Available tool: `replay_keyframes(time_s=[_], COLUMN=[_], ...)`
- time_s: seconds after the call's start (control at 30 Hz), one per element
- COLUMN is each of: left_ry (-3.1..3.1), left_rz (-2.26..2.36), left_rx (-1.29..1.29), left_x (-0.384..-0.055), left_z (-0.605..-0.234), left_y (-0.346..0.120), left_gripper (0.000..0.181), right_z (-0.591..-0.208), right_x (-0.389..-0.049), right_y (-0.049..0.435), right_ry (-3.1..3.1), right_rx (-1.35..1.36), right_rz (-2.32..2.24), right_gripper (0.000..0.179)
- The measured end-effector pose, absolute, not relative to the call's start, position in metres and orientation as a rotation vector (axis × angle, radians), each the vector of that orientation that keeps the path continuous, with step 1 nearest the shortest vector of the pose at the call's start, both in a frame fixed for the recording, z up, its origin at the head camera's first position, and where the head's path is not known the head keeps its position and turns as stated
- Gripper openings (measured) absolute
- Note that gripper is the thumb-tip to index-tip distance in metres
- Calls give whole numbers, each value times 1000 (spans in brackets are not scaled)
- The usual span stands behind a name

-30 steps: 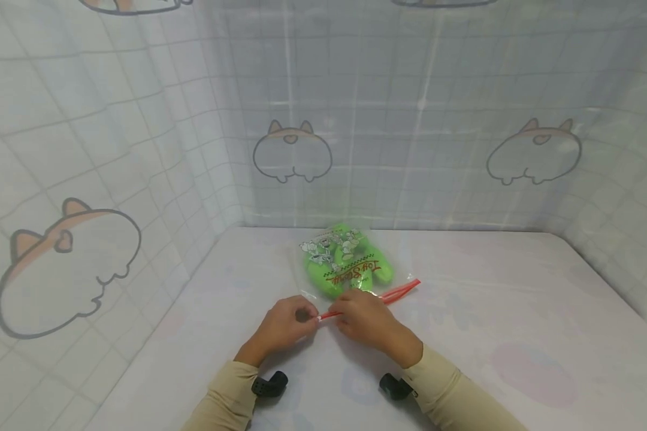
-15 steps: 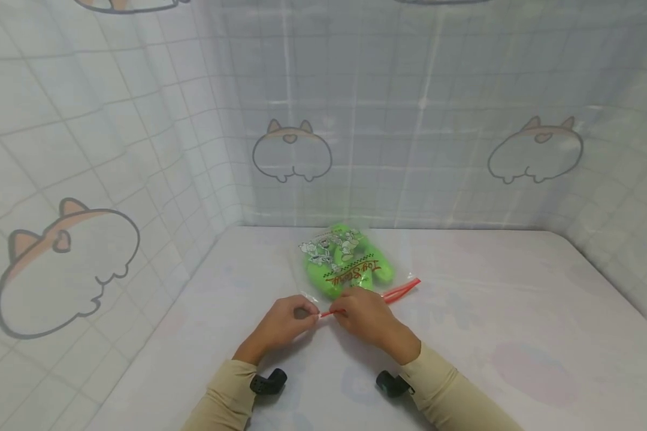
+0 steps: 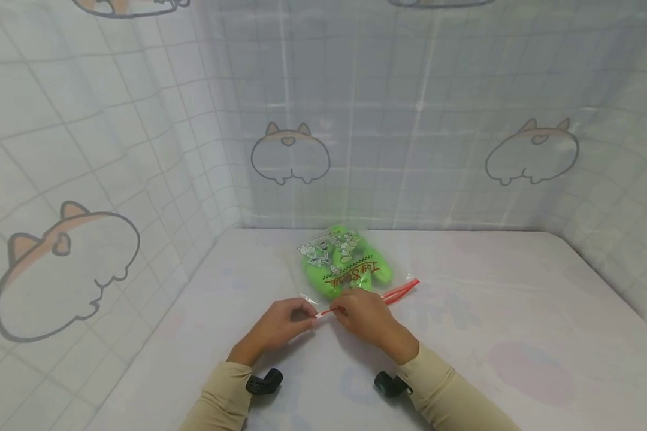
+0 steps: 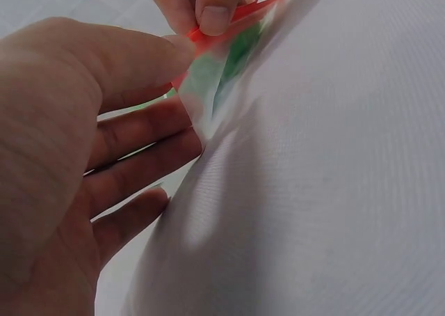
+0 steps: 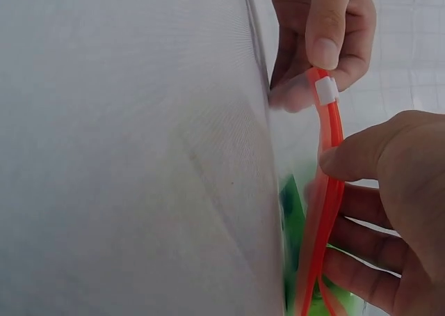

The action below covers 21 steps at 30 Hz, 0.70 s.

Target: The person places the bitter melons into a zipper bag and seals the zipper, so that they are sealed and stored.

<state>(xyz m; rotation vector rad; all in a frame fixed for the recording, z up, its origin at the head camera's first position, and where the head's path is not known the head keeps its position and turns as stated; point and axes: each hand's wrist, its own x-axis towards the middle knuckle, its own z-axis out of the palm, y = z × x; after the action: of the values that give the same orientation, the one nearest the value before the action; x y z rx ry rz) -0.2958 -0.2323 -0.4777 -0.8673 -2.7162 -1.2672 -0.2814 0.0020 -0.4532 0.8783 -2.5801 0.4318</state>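
Observation:
A clear zip bag (image 3: pixel 356 270) with red lettering and cartoon print lies on the table, a bright green, rounded thing (image 3: pixel 318 277) inside it. Along its near edge runs a red zip strip (image 3: pixel 402 291), its two sides apart at the right end. My left hand (image 3: pixel 281 325) pinches the strip's left end between thumb and index finger, the other fingers stretched out below. Close to those fingertips sits a white slider (image 5: pixel 326 90). My right hand (image 3: pixel 369 317) pinches the red strip just right of the slider, thumb on the near side.
The white table (image 3: pixel 463 335) extends to both sides of the bag. A curtain (image 3: pixel 410 120) with grid lines and cartoon animals hangs behind and at both sides. Black devices (image 3: pixel 265 382) are worn on both wrists.
My left hand has shifted slightly left, and the white slider shows more clearly between the hands. The right hand and the bag have hardly moved.

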Motion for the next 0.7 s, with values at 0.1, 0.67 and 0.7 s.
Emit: replay_keyframes(time_s=[0.1,0.67,0.7], left_ry=[-2698,-2602,-2601], left_rz=[-1249,-1189,-1189], left_rx=[-879,-837,-843], left_x=[-295,-294,-294], left_z=[-478,-477,-477], left_y=[-233,-230,-230], left_gripper=[5,5,6], right_z=[-454,-453,-453], right_x=[-282,-289,-289], right_y=[2,-11,-12], right_ry=[-2577,-2659,-2666], right_rx=[877,881,878], right_rz=[424,573,580], right_gripper=[8,11,11])
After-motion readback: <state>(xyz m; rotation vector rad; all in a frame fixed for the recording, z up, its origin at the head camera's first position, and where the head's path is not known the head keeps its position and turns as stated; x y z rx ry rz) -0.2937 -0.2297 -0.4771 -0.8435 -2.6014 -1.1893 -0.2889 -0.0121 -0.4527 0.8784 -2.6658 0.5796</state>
